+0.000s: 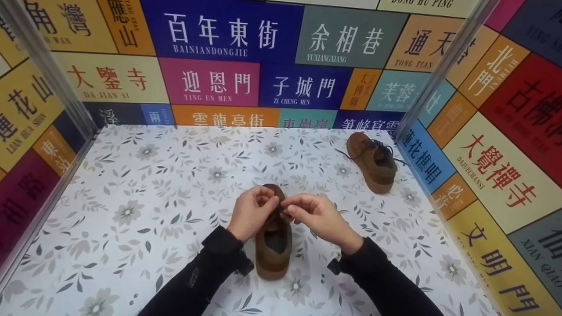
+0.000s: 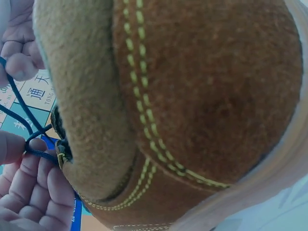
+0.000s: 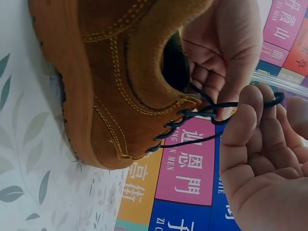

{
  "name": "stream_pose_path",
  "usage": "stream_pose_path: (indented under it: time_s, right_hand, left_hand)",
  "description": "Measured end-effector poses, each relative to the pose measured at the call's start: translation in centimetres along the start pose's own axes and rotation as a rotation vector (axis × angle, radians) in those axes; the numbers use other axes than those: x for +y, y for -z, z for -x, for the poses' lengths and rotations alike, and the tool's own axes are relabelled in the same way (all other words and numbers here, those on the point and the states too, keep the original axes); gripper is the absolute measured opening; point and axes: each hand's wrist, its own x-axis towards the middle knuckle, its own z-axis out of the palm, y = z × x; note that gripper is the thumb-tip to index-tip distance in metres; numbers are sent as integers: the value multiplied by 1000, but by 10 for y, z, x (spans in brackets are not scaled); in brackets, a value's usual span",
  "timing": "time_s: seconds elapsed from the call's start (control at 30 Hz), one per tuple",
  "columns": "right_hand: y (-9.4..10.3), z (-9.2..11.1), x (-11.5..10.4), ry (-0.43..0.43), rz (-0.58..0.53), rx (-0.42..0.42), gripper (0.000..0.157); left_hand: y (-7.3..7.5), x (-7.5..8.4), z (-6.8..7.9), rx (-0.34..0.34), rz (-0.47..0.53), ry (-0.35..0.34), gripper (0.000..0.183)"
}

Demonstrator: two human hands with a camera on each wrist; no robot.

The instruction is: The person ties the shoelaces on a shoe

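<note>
A brown suede shoe [image 1: 272, 265] with yellow stitching stands upright on the table, its heel toward me and both hands over its lacing. With thumb and fingers my left hand [image 1: 252, 213] pinches a dark shoelace [image 3: 226, 104] close above the eyelets, as the left wrist view also shows. On the other side, my right hand [image 1: 320, 217] holds a length of the lace between thumb and curled fingers [image 3: 238, 127]. Lace strands cross between the two hands. The hands hide much of the toe end in the head view.
A matching shoe [image 1: 380, 180] stands at the back right, its laces trailing to both sides. The table [image 1: 175, 263] has a white cover printed with grey flowers and leaves. Colourful panels [image 1: 221, 33] with lettering rise along the back and both sides.
</note>
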Motion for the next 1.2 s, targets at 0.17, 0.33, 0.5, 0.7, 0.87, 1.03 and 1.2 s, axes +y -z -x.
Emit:
stream_pose_path:
  time_s: [0.17,0.33,0.5,0.7,0.87,1.03,1.2]
  right_hand:
    - [-4,0,7,-21,-2,-28,28]
    - [-4,-2,20,-96,-106,111,33]
    - [-3,-8,33,-117,154,221,23]
    - [-1,-9,38,-29,415,180,10]
    - [8,-9,44,33,622,251,8]
    - [41,-7,62,10,742,393,9]
    - [77,7,78,-141,779,406,10]
  left_hand:
    - [-1,-2,0,-37,88,-8,10]
    - [-3,-6,-1,-55,228,28,13]
    - [-4,-8,0,-62,275,47,13]
    - [-4,-6,0,-71,281,47,12]
    - [-6,-7,0,-84,375,82,8]
    - [0,-9,1,-119,589,130,17]
    - [31,-19,5,-24,651,164,37]
